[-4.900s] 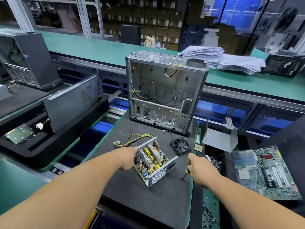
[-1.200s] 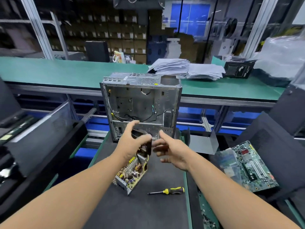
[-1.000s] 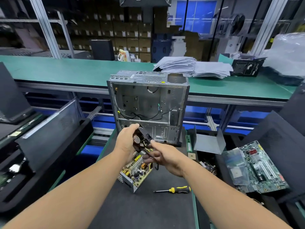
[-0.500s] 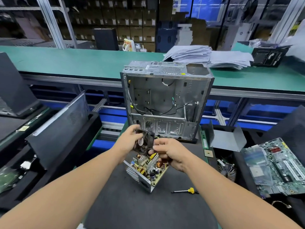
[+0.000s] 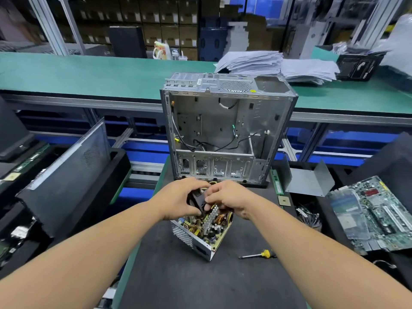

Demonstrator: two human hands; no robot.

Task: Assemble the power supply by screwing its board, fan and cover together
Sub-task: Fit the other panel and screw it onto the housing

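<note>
Two hands meet at mid-frame over the dark mat. At nine o'clock a black foam tray holds a leaning dark side panel. The left hand and right hand both grip the black fan, fingers curled round it, just above the open power supply, whose metal shell holds the board with its coils and heatsinks. At twelve o'clock stands the gutted computer case, loose wires inside. A yellow-handled screwdriver lies at four o'clock. At three o'clock sits a motherboard.
</note>
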